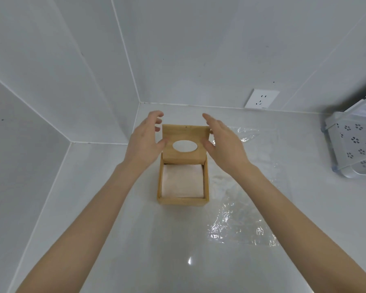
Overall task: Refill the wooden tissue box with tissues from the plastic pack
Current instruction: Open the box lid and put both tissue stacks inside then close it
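Light brown wooden tissue box [183, 200], pale pink-white tissues [182, 180] inside. Clear shiny plastic pack [241, 227]. White counter [135, 240]. White rack [355, 142] with flower-shaped holes.

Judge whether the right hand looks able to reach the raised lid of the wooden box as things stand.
Probably yes. The right hand hovers open just beside the lid's right edge, nothing lying between them; the left hand flanks the other side and does not block it.

Pale grey tiled walls [89, 60] around a glossy white counter [135, 240], wall socket [261, 98] at right.
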`<state>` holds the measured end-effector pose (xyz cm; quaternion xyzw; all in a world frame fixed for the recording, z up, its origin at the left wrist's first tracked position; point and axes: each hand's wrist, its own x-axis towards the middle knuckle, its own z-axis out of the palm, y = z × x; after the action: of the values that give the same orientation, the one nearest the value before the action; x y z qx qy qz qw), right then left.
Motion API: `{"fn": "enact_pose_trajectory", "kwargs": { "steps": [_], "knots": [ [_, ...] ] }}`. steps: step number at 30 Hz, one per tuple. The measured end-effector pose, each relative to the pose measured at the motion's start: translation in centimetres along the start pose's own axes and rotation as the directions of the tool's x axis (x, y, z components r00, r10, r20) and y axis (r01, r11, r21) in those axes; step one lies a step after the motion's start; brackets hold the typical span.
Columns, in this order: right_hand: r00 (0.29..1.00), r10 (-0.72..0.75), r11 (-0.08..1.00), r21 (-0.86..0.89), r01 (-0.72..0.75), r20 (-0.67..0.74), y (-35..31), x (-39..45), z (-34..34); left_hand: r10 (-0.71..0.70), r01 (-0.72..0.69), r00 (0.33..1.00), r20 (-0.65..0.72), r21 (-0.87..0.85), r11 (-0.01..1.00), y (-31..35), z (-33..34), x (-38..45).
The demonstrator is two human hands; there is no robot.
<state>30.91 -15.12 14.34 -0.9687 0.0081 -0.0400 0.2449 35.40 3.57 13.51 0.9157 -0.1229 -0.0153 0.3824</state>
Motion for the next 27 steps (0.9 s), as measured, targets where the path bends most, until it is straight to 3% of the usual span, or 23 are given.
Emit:
{"fn": "enact_pose_trajectory", "kwargs": {
  "steps": [4,11,16,20,23,25,27],
  "knots": [
    [1.000,-0.021,1.000,0.011,0.021,-0.011,0.3,0.8,0.3,0.125,-0.126,0.992,0.018,0.044,0.991,0.2,-0.2,0.4],
    [0.998,-0.053,0.998,0.024,0.054,-0.012,0.1,-0.3,-0.8,0.155,-0.155,0.988,0.010,0.079,0.985,0.5,-0.4,-0.5],
    [0.973,-0.028,0.998,0.046,0.040,-0.228,-0.7,-3.0,-0.3,0.141,-0.139,0.990,-0.023,0.081,0.987,0.3,-0.1,-1.0],
    [0.946,-0.052,0.997,-0.072,0.031,-0.320,-0.6,-5.6,2.5,0.138,-0.136,0.990,-0.030,0.062,0.989,0.2,0.0,-1.0],
    [0.976,-0.036,0.998,-0.065,0.022,-0.216,-0.4,-7.1,4.7,0.139,-0.137,0.990,-0.040,0.052,0.989,0.3,0.0,-1.1],
    [0.990,-0.113,0.978,-0.188,0.095,-0.086,-0.5,-8.0,6.3,0.144,-0.142,0.988,-0.046,0.043,0.989,0.4,0.1,-1.3],
    [0.994,-0.097,0.942,-0.317,0.111,0.059,-0.7,-8.4,7.2,0.144,-0.142,0.988,-0.051,0.035,0.989,0.4,0.1,-1.3]
  ]
}}
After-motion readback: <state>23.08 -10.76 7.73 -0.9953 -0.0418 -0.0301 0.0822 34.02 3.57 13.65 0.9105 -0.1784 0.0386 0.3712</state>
